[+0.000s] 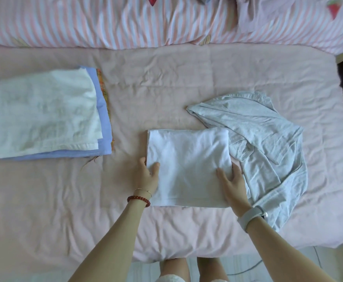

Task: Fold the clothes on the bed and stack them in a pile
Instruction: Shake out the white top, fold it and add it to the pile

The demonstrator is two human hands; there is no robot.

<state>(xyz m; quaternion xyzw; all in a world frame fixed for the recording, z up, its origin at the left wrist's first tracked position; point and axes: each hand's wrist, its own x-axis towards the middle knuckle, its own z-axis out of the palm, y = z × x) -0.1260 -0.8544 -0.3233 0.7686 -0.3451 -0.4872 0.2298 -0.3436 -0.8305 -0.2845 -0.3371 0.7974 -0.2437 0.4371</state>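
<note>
A: How are the hands placed in the head view?

B: The left hand [149, 175] is seen at the left edge of the white fold [188, 166], thumb laid on top; its fingers seem to be tucked under the edge, though this cannot be made out. The right hand [232, 180] is laid at the right edge, thumb on the cloth, fingers fairly straight along the side.

A: And where are the clothes?

B: The white fold is found at centre frame on the bed [166, 82], between both hands. A grey shirt [268, 143], unfolded, is spread just right of it, partly covered by its corner. The pile [42, 115] is set at the left of the frame, well apart; a white piece is on top, with blue and plaid edges showing beneath. The pile's left side is cut off.
</note>
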